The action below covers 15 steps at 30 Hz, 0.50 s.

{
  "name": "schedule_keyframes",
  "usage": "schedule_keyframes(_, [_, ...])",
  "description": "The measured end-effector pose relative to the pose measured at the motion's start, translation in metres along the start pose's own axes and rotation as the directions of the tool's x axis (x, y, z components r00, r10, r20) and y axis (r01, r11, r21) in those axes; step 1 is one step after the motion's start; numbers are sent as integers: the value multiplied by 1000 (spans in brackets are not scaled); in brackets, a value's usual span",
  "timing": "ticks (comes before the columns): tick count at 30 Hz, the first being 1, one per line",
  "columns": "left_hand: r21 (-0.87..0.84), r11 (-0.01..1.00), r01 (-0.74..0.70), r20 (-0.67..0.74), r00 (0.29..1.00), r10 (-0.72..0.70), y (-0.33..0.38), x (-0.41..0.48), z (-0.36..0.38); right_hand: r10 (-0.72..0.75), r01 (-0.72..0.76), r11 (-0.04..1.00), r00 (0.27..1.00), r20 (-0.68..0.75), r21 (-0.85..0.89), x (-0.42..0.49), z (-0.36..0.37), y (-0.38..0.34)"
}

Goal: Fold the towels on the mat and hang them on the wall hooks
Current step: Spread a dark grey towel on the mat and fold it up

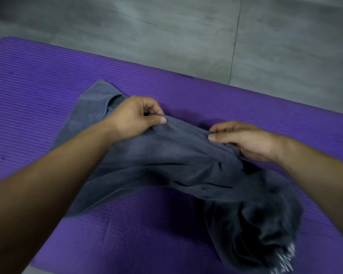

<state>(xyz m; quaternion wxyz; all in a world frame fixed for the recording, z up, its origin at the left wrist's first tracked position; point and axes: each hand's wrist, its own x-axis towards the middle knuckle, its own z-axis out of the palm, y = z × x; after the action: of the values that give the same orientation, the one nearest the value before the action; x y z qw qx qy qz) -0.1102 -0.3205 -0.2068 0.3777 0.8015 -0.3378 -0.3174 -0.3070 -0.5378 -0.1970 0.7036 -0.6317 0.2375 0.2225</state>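
A dark grey towel [166, 161] lies rumpled across the purple ribbed mat [28, 86]. Its far left corner is flat on the mat, and its right end hangs bunched toward the lower right, where a fringed edge shows. My left hand [135, 115] pinches the towel's upper edge between thumb and fingers. My right hand [248, 141] pinches the same edge a short way to the right, with more cloth gathered under its palm. The stretch of towel between the two hands is lifted slightly off the mat.
Grey tiled floor [186, 32] lies beyond the mat's far edge, with a grout line running down at the right. Bare mat surface spreads to the left and in front of the towel. No wall hooks are in view.
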Motion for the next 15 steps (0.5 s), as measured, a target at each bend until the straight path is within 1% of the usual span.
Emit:
schedule_keyframes(2, [9,999,38,-35,999,-38,-1,-1,3,37,-37,970,999,-6,-240,-9,-9,-3])
schedule_keyframes(3, [42,997,67,-51,997,-65,-2,-2,6,55,-56,947,998,-14,-315,-13,-14,-5])
schedule_keyframes(4, [126,987,95,-67,994,-87,-1,-4,9,60,-66,931,998,-29,-358,-15,-20,-5])
schedule_keyframes(5, [271,956,114,-80,992,-95,0,-5,12,42,-59,925,998,-53,-376,-17,-24,-7])
schedule_keyframes(6, [439,892,111,-85,993,-82,5,-7,15,10,-40,926,997,-81,-376,-20,-26,-7])
schedule_keyframes(7, [570,818,76,-68,997,-46,12,-9,19,-23,-13,939,994,-103,-344,-23,-27,-7])
schedule_keyframes(8, [643,766,15,-28,1000,3,21,-11,25,-45,12,959,993,-108,-282,-26,-26,-9])
schedule_keyframes(9, [642,763,-76,30,997,74,31,-11,31,-60,35,975,993,-106,-221,-28,-24,-9])
schedule_keyframes(10, [595,786,-169,95,986,140,45,-11,38,-77,59,981,993,-92,-184,-32,-20,-10])
schedule_keyframes(11, [500,833,-237,157,971,182,58,-10,44,-101,86,981,992,-76,-175,-36,-17,-10])
schedule_keyframes(12, [381,887,-261,211,958,191,71,-10,52,-135,121,977,988,-71,-175,-40,-15,-10])
schedule_keyframes(13, [260,932,-252,253,949,186,80,-7,59,-172,157,972,982,-76,-177,-44,-14,-9])
schedule_keyframes(15, [127,965,-230,288,939,186,94,0,69,-197,179,970,975,-103,-163,-55,-19,-9])
